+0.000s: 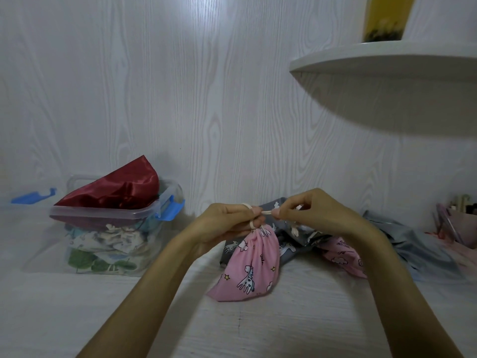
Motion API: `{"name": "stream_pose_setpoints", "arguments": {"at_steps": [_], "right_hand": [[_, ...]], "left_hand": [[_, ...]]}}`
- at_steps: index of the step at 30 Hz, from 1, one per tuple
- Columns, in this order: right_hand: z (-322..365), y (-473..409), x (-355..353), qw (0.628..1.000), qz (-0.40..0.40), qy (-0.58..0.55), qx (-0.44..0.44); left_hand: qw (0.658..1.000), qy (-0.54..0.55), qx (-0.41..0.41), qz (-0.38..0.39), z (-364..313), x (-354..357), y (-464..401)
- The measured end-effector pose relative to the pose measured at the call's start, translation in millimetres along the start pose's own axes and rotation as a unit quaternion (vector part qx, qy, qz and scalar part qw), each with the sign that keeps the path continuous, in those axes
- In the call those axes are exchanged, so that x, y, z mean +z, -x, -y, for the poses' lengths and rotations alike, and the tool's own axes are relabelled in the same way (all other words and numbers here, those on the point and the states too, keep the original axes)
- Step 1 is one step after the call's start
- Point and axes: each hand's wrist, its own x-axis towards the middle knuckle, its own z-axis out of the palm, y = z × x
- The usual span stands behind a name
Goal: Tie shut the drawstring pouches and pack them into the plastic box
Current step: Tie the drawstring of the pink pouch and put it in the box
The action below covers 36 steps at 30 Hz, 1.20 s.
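pouch [251,264]: pink, cartoon animals, stars | satin pouch [116,188]: dark red | box clips [172,209]: blue

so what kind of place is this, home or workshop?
Likely a home, perhaps a bedroom corner: white wood-grain wall, small rounded wall shelf, a clear plastic box of fabric pouches, and clutter at the right edge.

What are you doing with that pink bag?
A person is tying the pink pouch shut. The left hand and right hand each pinch its white cord above the gathered neck. The plastic box on the left already holds pouches, a red one on top. More pouches wait behind.
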Motion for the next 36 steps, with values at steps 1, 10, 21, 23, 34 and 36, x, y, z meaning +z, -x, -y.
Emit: {"name": "stream_pose_setpoints", "arguments": {"at_steps": [1, 10, 21, 23, 34, 36], "right_hand": [[2.2, 1.6, -1.6, 1.000, 0.020, 0.017, -0.001], [9.8, 10.0, -5.4, 0.982, 0.145, 0.122, -0.009], [-3.6, -11.2, 18.4, 0.994, 0.073, 0.068, -0.038], [-3.9, -10.4, 19.6, 0.997, 0.058, 0.036, -0.038], [-0.8, -13.2, 24.8, 0.999, -0.045, -0.014, 0.004], [-0.6, -12.5, 23.5, 0.999, -0.037, -0.027, 0.000]], "left_hand": [[1.000, 0.021, -0.009, -0.001, -1.5, 0.3, 1.0], [0.999, 0.041, -0.016, -0.006, -2.9, 4.6, 2.1], [0.998, -0.041, 0.047, -0.031, -3.3, 6.3, 2.4], [0.996, -0.051, 0.060, -0.041, -3.2, 4.7, 2.3], [0.957, -0.138, 0.161, -0.200, -0.6, 5.7, 2.3], [0.947, -0.172, 0.176, -0.207, 1.0, 3.9, 2.7]]}}
